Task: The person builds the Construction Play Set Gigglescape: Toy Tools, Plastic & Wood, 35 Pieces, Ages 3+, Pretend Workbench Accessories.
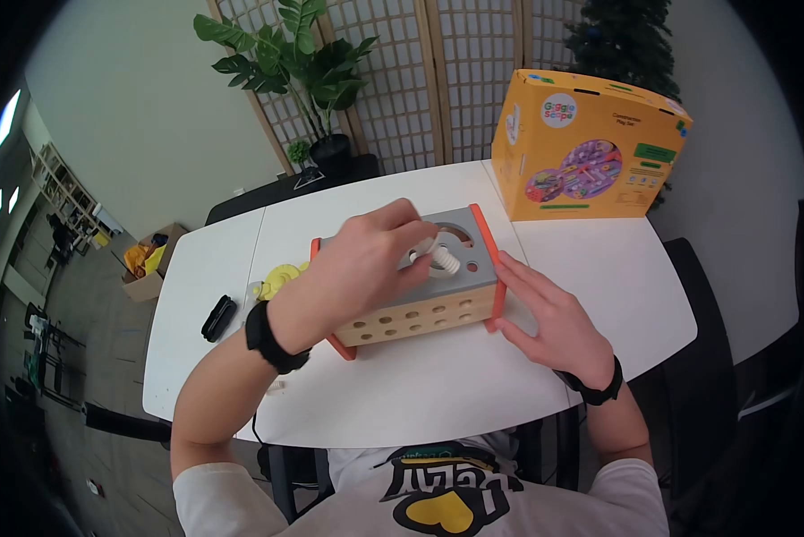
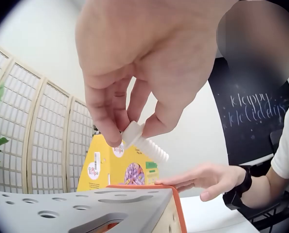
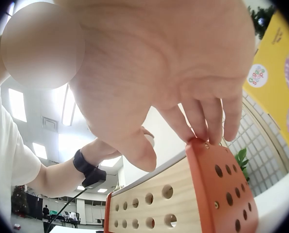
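Note:
My left hand (image 1: pixel 357 259) pinches a white toy bolt (image 2: pixel 153 149) by its head between thumb and fingers. The ribbed shaft points down and sideways, above the grey top (image 1: pixel 442 285) of a wooden toy box. Rows of round holes run along its pale wooden side (image 3: pixel 149 209), and its end panels are orange-red. My right hand (image 1: pixel 558 327) has its fingers extended, their tips at the upper edge of the right end panel (image 3: pixel 222 187). In the head view, the left hand covers part of the grey top.
A yellow construction play set carton (image 1: pixel 590 152) stands at the table's back right. Left of the toy box are a yellow-green toy piece (image 1: pixel 279 280) and a black case (image 1: pixel 218 318). A small pale piece (image 1: pixel 277 385) lies near the front. A potted plant (image 1: pixel 330 148) stands behind the table.

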The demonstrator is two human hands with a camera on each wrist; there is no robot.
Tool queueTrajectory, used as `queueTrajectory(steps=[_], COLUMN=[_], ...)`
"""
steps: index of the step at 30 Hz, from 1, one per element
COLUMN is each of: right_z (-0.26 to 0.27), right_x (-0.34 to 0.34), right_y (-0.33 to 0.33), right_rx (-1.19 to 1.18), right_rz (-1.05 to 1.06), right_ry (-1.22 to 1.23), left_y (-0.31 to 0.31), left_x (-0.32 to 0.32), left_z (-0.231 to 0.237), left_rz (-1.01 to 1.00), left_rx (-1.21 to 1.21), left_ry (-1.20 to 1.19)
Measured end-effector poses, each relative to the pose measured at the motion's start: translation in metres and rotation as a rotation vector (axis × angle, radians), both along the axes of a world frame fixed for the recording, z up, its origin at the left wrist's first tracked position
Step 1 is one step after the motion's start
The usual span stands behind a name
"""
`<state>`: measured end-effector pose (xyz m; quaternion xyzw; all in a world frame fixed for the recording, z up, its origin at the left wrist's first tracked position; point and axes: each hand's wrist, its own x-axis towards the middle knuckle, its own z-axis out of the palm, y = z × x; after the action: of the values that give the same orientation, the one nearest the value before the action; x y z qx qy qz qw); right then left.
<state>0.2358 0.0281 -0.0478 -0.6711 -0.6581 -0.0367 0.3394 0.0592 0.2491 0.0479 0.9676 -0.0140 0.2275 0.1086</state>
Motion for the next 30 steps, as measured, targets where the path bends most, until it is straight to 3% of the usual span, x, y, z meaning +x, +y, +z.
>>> queueTrajectory(steps=[9,15,24,30], right_z=[-0.002,-0.002,-0.019,-0.019], right_x=[0.002,0.003,0.016,0.017], right_y=[-0.001,-0.001,0.001,0.001], right_rx=[-0.002,0.006,-0.001,-0.001], right_rz=[0.012,0.015,0.017,0.016], right_ry=[0.022,-0.007,-0.014,-0.025], left_y=[-0.013,-0.019,-0.016,-0.008], left_x=[0.045,0.052,0.081,0.082], left_z=[-0.016,-0.004,-0.012,-0.012], left_rz=[-0.095,-0.147,-0.060,-0.099], left_rx=[0.254,0.027,0.049,-0.150], left_ry=[0.071,0.127,0.193,0.226])
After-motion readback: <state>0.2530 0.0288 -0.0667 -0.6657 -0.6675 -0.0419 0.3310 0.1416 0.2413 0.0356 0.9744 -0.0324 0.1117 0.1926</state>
